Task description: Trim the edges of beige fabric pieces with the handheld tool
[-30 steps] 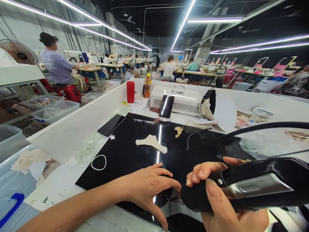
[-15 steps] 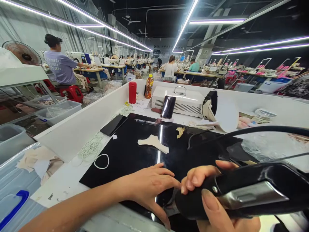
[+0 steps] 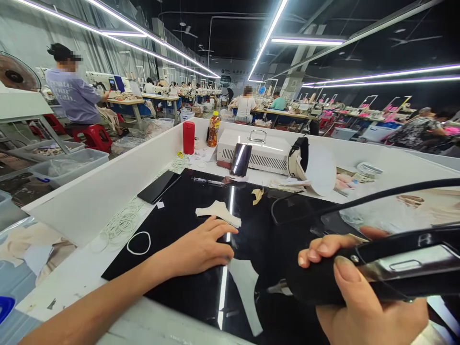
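Fingers [image 3: 325,247]: right hand [image 3: 377,311] clasping tool [image 3: 316,282]; left hand [image 3: 199,249] (half-open) touching grey cutout [image 3: 247,290].

We see long white lamps [image 3: 307,41] under a dark ceiling [image 3: 230,33]. At our left hangs a grey curtain [image 3: 108,55], and before it stand some work tables [image 3: 124,101] and a red stool [image 3: 95,137].

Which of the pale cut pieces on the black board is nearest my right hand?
The grey-white piece, beside the tip of the black handheld tool in your right hand; the cream piece and small tan scrap lie farther back.
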`<state>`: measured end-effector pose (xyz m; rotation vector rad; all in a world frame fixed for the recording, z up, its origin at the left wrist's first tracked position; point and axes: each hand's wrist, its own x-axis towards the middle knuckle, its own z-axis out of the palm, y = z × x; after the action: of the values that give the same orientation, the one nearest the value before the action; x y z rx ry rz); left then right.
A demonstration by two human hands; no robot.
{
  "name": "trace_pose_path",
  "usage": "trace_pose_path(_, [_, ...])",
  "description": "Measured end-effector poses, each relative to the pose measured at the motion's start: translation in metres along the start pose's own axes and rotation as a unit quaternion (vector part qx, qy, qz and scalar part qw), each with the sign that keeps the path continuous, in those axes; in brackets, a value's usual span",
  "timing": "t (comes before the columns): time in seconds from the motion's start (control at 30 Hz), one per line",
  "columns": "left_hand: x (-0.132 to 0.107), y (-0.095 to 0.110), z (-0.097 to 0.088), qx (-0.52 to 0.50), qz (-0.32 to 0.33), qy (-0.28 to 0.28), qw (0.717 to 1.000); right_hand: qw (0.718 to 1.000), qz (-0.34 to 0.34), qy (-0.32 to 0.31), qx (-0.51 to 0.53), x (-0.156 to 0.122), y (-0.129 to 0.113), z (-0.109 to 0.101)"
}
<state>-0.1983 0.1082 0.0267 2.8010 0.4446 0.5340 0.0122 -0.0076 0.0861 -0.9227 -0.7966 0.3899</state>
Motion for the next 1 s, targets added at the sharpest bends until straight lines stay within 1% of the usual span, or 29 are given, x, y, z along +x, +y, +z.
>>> trace_pose_path(0.1, [0.002, 0.006, 0.001, 0.035, -0.056, 0.033, 0.997, 1.0, -0.014, -0.015, 0.014, -0.002, 0.005, 0.002])
trace_pose_path(0.17, [0.005, 0.018, 0.005, 0.008, -0.072, 0.041, 0.996, 0.999, -0.014, -0.03, 0.024, -0.003, 0.008, 0.004])
trace_pose_path(0.3, [0.008, 0.045, 0.023, -0.101, -0.071, 0.019, 0.992, 0.999, -0.012, -0.044, 0.02, -0.006, 0.013, 0.007])
trace_pose_path(0.4, [0.007, 0.055, 0.04, -0.126, -0.082, 0.0, 0.989, 0.998, -0.013, -0.052, 0.017, -0.008, 0.016, 0.008])
trace_pose_path(0.47, [0.004, 0.057, 0.047, -0.124, -0.089, -0.011, 0.988, 0.998, -0.01, -0.06, 0.017, -0.009, 0.018, 0.007])
trace_pose_path(0.53, [0.003, 0.056, 0.051, -0.118, -0.096, -0.017, 0.988, 0.998, -0.009, -0.067, 0.017, -0.01, 0.018, 0.006])
trace_pose_path(0.83, [0.0, 0.062, 0.044, -0.115, -0.105, -0.035, 0.987, 0.998, -0.005, -0.056, 0.003, -0.013, 0.021, 0.004])
trace_pose_path(1.0, [-0.001, 0.06, 0.045, -0.119, -0.103, -0.032, 0.987, 0.999, 0.016, -0.042, 0.004, -0.013, 0.016, 0.005])
